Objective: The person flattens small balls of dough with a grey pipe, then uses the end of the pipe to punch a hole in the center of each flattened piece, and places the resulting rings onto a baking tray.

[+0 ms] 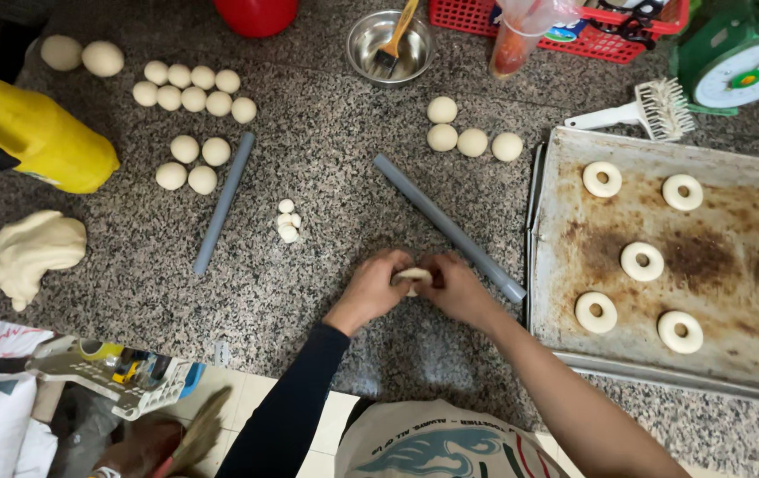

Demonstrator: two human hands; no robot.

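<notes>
My left hand and my right hand meet over the speckled granite counter, both pinching one small piece of pale dough between their fingers. Just to the right lies a grey pipe-like rolling pin, set diagonally. Right of that sits a worn metal baking tray carrying several dough rings. Three small dough bits rest to the upper left of my hands.
Several dough balls lie at upper left, more dough balls at centre top, and a dough lump at left. A second grey pin, yellow container, steel bowl with brush, red basket, green scale and white brush ring the counter.
</notes>
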